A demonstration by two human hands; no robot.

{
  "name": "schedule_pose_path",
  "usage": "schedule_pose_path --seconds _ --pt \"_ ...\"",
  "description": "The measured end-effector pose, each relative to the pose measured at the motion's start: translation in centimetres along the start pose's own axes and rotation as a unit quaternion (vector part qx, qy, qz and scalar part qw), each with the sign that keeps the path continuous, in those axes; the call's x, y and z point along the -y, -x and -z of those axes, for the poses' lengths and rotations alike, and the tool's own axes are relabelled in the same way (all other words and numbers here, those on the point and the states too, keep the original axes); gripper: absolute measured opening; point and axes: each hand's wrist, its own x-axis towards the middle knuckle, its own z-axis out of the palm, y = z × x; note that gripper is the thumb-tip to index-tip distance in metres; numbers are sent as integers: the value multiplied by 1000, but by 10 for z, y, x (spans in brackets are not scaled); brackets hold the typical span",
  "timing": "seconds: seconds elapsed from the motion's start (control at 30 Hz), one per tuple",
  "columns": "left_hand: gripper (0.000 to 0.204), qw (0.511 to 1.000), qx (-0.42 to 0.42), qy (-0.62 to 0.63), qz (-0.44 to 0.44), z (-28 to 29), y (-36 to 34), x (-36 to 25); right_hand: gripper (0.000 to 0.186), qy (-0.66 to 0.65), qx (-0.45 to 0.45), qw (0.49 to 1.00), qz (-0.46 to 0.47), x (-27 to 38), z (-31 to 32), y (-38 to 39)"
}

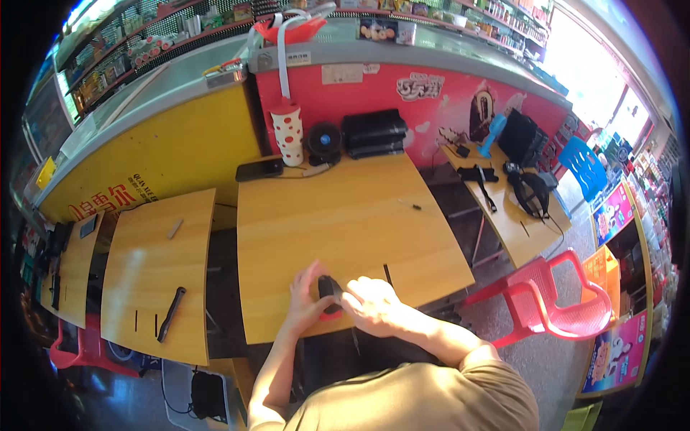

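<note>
At the near edge of the middle wooden table (345, 215), a small black object (329, 289) with a rounded top stands between my hands; I cannot make out its kind. My left hand (305, 298) curves around its left side, fingers behind and thumb in front. On the right, my right hand (374, 305) is closed, fingertips pressed together close against the object. Whatever those fingers pinch is hidden. A bit of red shows below the object. Just beyond my right hand lies a thin black strip (387, 274).
Along the table's far edge stand a black phone (259, 169), a white red-dotted cup (288, 136), a round black device (323, 140) and a black bag (374, 133). Side tables (151, 258) flank it left and right. A pink chair (546, 302) stands right.
</note>
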Motion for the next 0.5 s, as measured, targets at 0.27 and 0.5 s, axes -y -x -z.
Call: schedule_pose_path --seconds 0.27,0.5 --pt "64 902 63 427 18 25 0 21 18 -69 -159 983 58 -2 59 -30" --pt "35 792 66 574 196 27 -20 -15 14 -296 -181 893 -286 -89 44 2"
